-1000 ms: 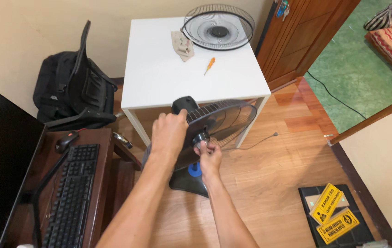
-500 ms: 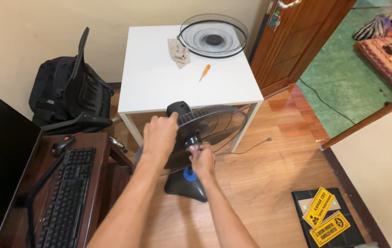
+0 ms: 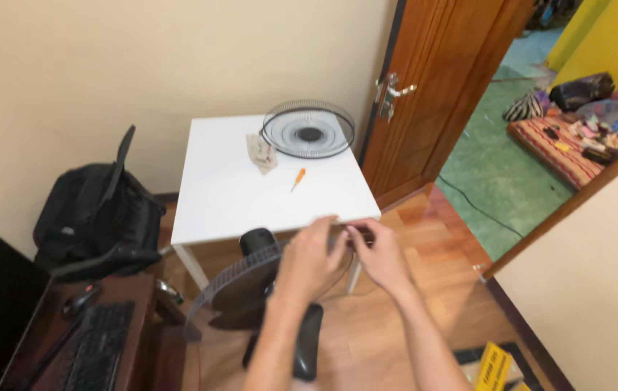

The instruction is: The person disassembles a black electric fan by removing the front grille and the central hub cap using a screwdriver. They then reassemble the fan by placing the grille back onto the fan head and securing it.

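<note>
Risen toward white square tabletop (image 3: 236, 195) edge: left hand (image 3: 309, 262), right hand (image 3: 380, 259). Fingers pinched together at black fan's rear wire grille (image 3: 233, 286); held item indiscernible. Grille-dismantling step, apparently; next calls for firm twist.

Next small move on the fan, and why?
Probably set the small part pinched between the left hand and right hand onto the white table. Both hands meet just off the fan by the table's front edge, where the front grille and orange screwdriver already lie. The part itself is hidden.

fan (image 3: 244, 293): front hidden by hands | keyboard (image 3: 99, 355): cut off
</note>
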